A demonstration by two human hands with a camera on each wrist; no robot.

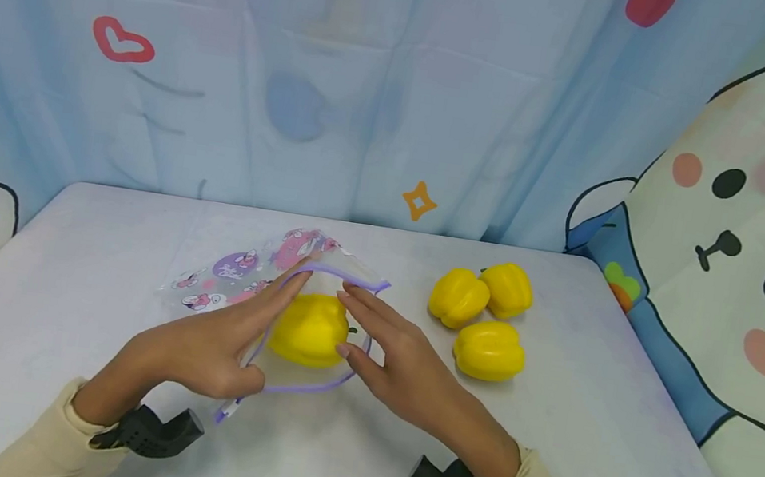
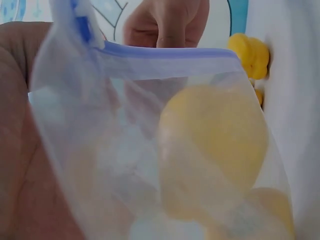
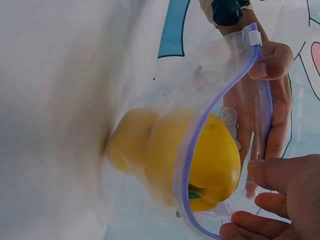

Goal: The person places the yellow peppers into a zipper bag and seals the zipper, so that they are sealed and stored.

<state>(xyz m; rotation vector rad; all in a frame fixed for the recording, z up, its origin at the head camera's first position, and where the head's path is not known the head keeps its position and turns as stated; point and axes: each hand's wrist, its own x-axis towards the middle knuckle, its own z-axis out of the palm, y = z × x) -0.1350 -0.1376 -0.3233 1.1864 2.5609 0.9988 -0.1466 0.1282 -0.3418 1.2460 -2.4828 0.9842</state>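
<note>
A clear zip bag point(image 1: 231, 283) with pink cartoon prints and a purple zip edge lies with its mouth spread wide. My left hand point(image 1: 215, 349) holds the near-left side of that mouth, the thumb over the edge and the long fingers along the bag. Inside the mouth is a yellow bell pepper point(image 1: 310, 330) with a green stem; the right wrist view shows another yellow pepper point(image 3: 127, 140) deeper in the bag, blurred through the plastic. My right hand point(image 1: 403, 358) is at the mouth's right side, fingers extended near the stem and not wrapped around the pepper.
Three more yellow bell peppers point(image 1: 489, 351) sit grouped on the white table point(image 1: 587, 451), right of the bag. Behind the table hangs a light blue curtain point(image 1: 225, 113) with printed hearts and cartoon figures.
</note>
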